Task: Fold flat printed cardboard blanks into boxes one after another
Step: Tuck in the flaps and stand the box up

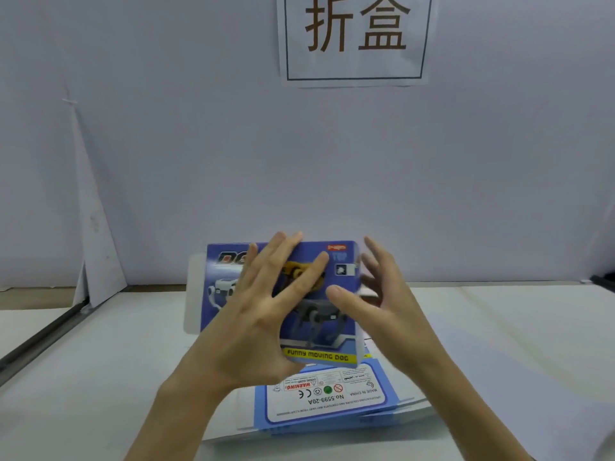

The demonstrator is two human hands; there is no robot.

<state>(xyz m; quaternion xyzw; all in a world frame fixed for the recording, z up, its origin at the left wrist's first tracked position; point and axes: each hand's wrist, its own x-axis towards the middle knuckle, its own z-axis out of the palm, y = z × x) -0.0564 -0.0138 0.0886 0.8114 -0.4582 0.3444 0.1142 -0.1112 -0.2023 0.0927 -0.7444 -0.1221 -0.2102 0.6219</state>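
A blue printed box with a robot dog picture and a yellow "FUNNY MOVING DOG" strip stands raised above the table in the head view. My left hand lies flat on its front face with the fingers spread and straight. My right hand is at the box's right side, thumb on the front face and straight fingers behind the right edge. A white flap sticks out at the box's left end. Under the box lies a stack of flat blanks, warning label face up.
A white table runs under everything, with a metal rail along its left edge. A pale wall stands close behind, and a paper sign with two large characters hangs on it.
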